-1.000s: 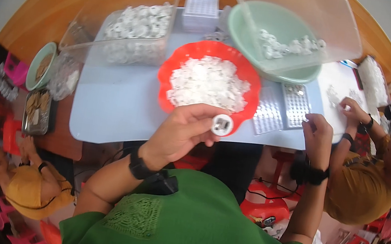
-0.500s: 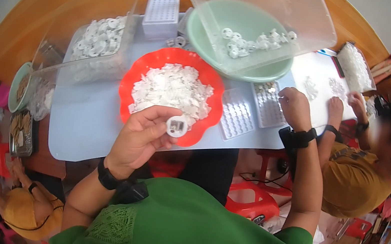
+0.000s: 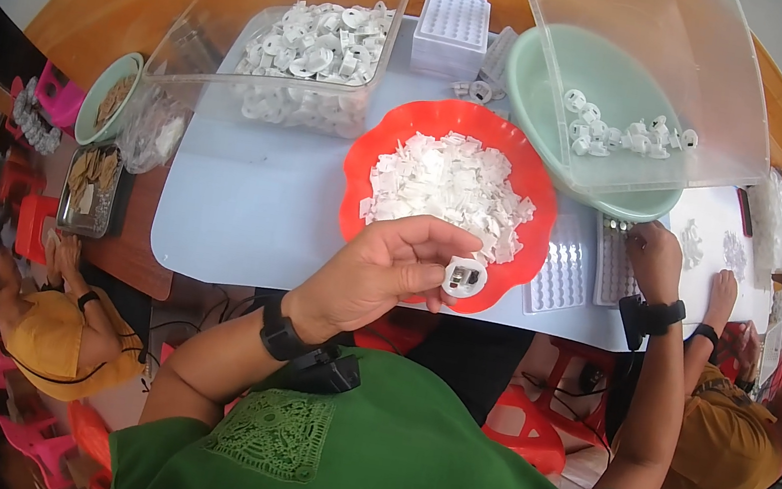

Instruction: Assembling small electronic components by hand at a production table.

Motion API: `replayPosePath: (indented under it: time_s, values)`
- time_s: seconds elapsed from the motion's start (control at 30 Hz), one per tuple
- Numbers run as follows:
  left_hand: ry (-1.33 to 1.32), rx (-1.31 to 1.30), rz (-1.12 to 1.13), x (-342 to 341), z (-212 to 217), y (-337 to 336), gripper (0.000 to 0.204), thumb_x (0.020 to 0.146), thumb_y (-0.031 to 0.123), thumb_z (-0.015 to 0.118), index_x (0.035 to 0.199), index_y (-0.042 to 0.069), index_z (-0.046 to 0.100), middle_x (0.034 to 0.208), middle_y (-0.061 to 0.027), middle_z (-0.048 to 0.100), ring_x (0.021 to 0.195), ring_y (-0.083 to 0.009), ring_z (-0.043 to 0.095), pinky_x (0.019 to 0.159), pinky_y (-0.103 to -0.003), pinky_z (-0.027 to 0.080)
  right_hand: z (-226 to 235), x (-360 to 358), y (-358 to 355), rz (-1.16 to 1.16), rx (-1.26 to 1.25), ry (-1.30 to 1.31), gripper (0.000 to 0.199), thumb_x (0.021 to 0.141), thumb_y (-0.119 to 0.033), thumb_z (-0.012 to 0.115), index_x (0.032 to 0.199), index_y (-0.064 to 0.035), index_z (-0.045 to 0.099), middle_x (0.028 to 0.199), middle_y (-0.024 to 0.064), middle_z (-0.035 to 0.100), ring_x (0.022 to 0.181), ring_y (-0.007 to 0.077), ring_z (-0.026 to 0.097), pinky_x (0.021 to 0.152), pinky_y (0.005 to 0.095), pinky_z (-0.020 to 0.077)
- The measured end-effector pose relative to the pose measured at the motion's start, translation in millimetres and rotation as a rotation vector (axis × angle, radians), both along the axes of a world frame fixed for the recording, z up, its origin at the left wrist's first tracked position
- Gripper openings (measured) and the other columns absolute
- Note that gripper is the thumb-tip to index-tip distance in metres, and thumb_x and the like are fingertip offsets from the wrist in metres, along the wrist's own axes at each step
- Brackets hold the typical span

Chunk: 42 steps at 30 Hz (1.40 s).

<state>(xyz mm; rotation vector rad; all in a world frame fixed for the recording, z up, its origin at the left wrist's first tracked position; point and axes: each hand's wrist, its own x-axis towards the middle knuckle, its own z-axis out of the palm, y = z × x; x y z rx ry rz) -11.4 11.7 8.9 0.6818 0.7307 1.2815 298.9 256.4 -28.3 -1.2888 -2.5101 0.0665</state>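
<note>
My left hand [image 3: 385,269] pinches a round white plastic part [image 3: 464,278] between thumb and fingers. A small recess with metallic bits shows in the part's face. Just behind it is a red scalloped bowl [image 3: 353,200] heaped with small flat white plastic pieces [image 3: 450,188]. My right hand [image 3: 654,262] reaches to a tray of round pockets [image 3: 614,270], fingers bent down at its far right side. Whatever those fingertips hold, if anything, is hidden. Another clear pocketed tray [image 3: 559,268] lies to its left.
A clear bin [image 3: 312,96] of white round parts stands far left. Stacked white trays [image 3: 450,36] stand at the back. A green basin [image 3: 538,74] with a tilted clear bin [image 3: 671,94] holding white parts is far right. Co-workers sit at left [image 3: 59,337] and right [image 3: 736,438].
The whole view has swung left, so the table appears farther right. My left hand still holds the white part. My right hand has shifted slightly left over the pocketed tray.
</note>
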Motion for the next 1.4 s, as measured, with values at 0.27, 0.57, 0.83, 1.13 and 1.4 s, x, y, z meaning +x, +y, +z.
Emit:
replayPosePath:
  time_s: [0.27, 0.57, 0.83, 1.13, 1.4]
  values:
    - [-0.017, 0.040, -0.012, -1, -4, 0, 0.032, 0.093, 0.007, 0.055, 0.124, 0.001, 0.053, 0.108, -0.0045, 0.061, 0.087, -0.0088, 0.059, 0.073, -0.023, 0.051, 2, 0, 2, 0.029, -0.043, 0.019, 0.010, 0.072, -0.006, 0.061, 0.078, -0.0005, 0.066, 0.080, 0.0166, 0.064, 0.071, 0.0347, 0.062, 0.065, 0.0400, 0.0487]
    - [-0.086, 0.008, -0.021, 0, -7, -1, 0.030, 0.094, 0.006, 0.052, 0.124, 0.001, 0.053, 0.104, -0.0040, 0.062, 0.082, -0.0092, 0.059, 0.071, -0.023, 0.050, 10, 6, -4, 0.023, -0.019, 0.084, 0.007, 0.072, -0.004, 0.061, 0.077, -0.0007, 0.064, 0.078, 0.0157, 0.063, 0.071, 0.0350, 0.061, 0.064, 0.0401, 0.0485]
    - [-0.136, 0.016, -0.021, 1, -11, -1, 0.030, 0.094, 0.006, 0.052, 0.124, 0.001, 0.053, 0.102, -0.0043, 0.062, 0.080, -0.0097, 0.059, 0.070, -0.023, 0.050, 10, -2, -22, 0.039, -0.084, 0.026, 0.007, 0.071, -0.004, 0.063, 0.077, -0.0010, 0.063, 0.073, 0.0146, 0.061, 0.068, 0.0331, 0.060, 0.063, 0.0384, 0.0477]
    - [0.192, 0.081, 0.132, -11, -7, 5, 0.030, 0.092, 0.004, 0.055, 0.121, -0.003, 0.054, 0.101, -0.0045, 0.060, 0.083, -0.0104, 0.059, 0.070, -0.025, 0.050, 54, -70, -127, 0.077, -0.868, 0.863, 0.011, 0.089, -0.007, 0.058, 0.093, 0.0015, 0.062, 0.081, 0.0062, 0.065, 0.069, 0.0104, 0.061, 0.055, 0.0235, 0.0468]
    - [1.566, 0.783, 0.331, -2, 28, 23, 0.037, 0.072, -0.008, 0.061, 0.109, -0.003, 0.057, 0.099, -0.0157, 0.054, 0.085, -0.0330, 0.057, 0.069, -0.036, 0.049, 33, -163, -167, 0.104, -1.595, 1.455, 0.020, 0.095, -0.008, 0.048, 0.109, 0.0050, 0.054, 0.089, 0.0105, 0.063, 0.075, 0.0166, 0.064, 0.064, 0.0283, 0.0546]
